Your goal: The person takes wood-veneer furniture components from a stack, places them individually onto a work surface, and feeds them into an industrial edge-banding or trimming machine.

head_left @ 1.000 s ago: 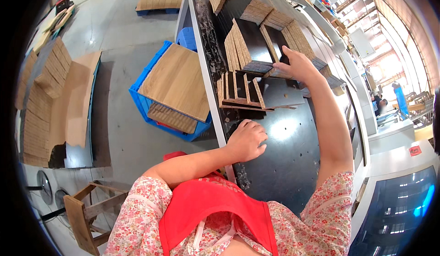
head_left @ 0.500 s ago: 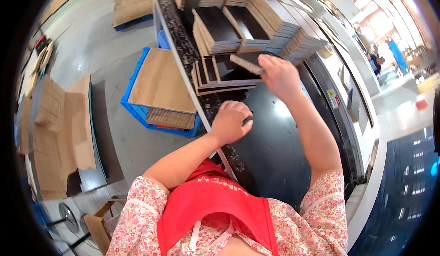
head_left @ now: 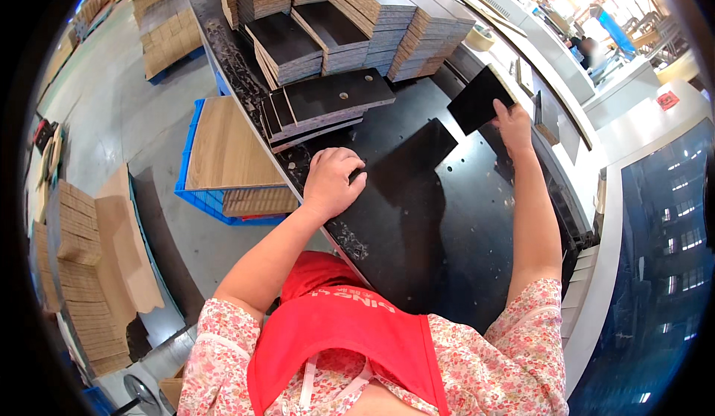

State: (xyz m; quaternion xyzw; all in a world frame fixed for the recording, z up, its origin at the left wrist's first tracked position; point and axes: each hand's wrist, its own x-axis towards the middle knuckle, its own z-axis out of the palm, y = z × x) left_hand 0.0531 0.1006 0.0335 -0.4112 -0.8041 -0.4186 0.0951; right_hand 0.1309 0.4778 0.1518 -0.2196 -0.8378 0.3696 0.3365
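My right hand (head_left: 513,127) is raised over the right side of a black worktable (head_left: 387,245). Its thumb and fingers pinch the edge of a small black board (head_left: 479,100) with a pale cut edge, held tilted above the surface. My left hand (head_left: 332,183) rests by the table's left edge with its fingers curled. Something small and dark shows between its thumb and fingers, too hidden to name. Just beyond it lie a few stacked dark panels (head_left: 320,97), the top one with round holes. Behind them stand stacks of dark boards (head_left: 287,40) with brown and grey edges.
Left of the table, a blue plastic crate (head_left: 190,148) holds wood-grain boards (head_left: 234,144). An opened cardboard box (head_left: 123,245) stands farther left on the grey floor. A roll of tape (head_left: 479,40) sits beyond the table at the right. A person (head_left: 585,52) is in the far right background.
My right hand has moved right and lifted the small board away from the panels beside the stacks. My left hand has stayed by the table edge, still curled. The whole view has shifted.
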